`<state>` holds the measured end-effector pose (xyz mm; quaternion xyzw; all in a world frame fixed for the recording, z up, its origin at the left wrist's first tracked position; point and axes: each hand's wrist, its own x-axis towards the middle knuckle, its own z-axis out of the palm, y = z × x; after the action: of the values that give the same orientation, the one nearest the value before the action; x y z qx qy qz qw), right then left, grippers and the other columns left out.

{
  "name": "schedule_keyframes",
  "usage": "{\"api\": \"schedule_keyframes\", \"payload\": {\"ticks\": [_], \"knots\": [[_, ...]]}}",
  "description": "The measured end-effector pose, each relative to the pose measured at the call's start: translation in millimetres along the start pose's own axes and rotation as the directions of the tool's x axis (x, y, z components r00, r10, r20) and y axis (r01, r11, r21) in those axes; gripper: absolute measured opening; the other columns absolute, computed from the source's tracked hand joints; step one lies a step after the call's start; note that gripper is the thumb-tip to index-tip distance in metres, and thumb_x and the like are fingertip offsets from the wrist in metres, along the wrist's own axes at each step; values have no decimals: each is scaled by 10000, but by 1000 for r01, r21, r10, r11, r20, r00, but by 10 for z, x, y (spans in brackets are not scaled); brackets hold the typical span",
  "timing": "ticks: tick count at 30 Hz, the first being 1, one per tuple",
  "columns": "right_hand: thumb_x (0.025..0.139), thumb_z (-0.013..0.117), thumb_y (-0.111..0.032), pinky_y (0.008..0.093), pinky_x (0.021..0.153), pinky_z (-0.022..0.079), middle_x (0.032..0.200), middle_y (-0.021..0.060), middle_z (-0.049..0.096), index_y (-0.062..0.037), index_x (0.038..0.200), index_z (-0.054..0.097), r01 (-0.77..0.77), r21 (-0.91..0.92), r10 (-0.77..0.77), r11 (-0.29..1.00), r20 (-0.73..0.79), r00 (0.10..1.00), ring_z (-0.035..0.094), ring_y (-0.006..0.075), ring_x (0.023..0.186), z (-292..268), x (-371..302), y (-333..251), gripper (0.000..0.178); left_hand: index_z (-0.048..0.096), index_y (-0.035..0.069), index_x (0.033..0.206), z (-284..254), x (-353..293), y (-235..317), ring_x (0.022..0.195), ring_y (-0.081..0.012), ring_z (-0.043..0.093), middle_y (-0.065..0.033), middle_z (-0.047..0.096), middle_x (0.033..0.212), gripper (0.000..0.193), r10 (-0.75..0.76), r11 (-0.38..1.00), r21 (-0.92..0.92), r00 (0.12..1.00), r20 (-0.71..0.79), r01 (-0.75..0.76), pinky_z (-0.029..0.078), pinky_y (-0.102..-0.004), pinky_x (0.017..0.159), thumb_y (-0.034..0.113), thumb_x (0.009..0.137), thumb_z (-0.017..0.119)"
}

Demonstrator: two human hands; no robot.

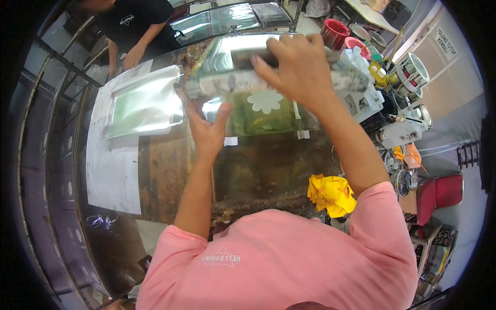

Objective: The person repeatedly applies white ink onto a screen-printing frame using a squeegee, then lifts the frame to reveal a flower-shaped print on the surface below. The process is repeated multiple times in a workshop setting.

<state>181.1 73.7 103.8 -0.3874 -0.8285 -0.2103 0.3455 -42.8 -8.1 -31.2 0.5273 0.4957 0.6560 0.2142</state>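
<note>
My right hand (302,64) is closed around the dark handle of a squeegee (253,58), blurred by motion, over a screen printing frame (227,81) with taped, ink-smudged edges. The frame is tilted, its near edge raised off the table. At its near left corner is my left hand (204,126), thumb and forefinger apart around the corner; the other fingers are hidden by the frame. Below the near edge a green glassy plate (248,121) shows, with a white flower shape (265,102) on it and small white tabs (231,141) along its front.
Clear plastic sheets (147,106) lie on white paper (112,181) at left. A crumpled yellow cloth or bag (331,195) sits at the table's near right. Paint cans (408,72) and tubs crowd the right side. Across the table stands a person in a black shirt (137,20).
</note>
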Motion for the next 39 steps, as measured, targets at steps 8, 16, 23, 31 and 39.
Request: {"api": "schedule_keyframes", "payload": {"ticks": [8, 16, 23, 31, 39], "knots": [[969, 620, -487, 512, 821, 460, 744, 197, 720, -10, 759, 732, -77, 72, 76, 994, 25, 997, 709, 378, 767, -73, 704, 301, 533, 356, -55, 1634, -119, -624, -407, 1632, -459, 156, -307, 253, 1724, 1069, -354, 271, 927, 869, 346, -259, 29, -709, 1263, 753, 966, 566], [951, 637, -489, 514, 822, 481, 776, 210, 721, -13, 755, 720, -110, 67, 109, 992, 21, 994, 703, 400, 771, -82, 853, 333, 521, 603, -92, 1438, 188, 70, -261, 1509, -418, 461, -267, 589, 1520, 871, -33, 832, 540, 960, 277, -128, 202, -605, 1284, 584, 917, 770], [1011, 628, -502, 465, 880, 459, 907, 174, 739, -18, 1003, 748, -41, -29, 42, 999, 37, 998, 686, 377, 878, -97, 734, 274, 498, 683, -32, 1385, -435, 631, -329, 1316, -353, 655, -245, 676, 1428, 580, -39, 747, 664, 998, 41, 2, 421, -412, 1189, 292, 922, 816], [1005, 646, -509, 453, 907, 479, 1011, 195, 757, -22, 1105, 771, -108, -6, 108, 994, 87, 990, 680, 411, 906, -74, 798, 334, 513, 688, 47, 1418, -2290, 1189, -883, 1267, -405, 683, -267, 688, 1390, 593, -16, 697, 711, 993, -115, 94, 504, -441, 1098, 299, 894, 803], [1009, 642, -463, 485, 801, 488, 890, 243, 707, -16, 1033, 745, -119, 53, 113, 991, 105, 988, 654, 450, 826, -90, 817, 322, 459, 516, 77, 1594, -2419, 1156, -1097, 1521, -508, 386, -412, 425, 1580, 864, 307, 33, 952, 903, -301, 306, 286, -592, 1253, 519, 910, 801]]}}
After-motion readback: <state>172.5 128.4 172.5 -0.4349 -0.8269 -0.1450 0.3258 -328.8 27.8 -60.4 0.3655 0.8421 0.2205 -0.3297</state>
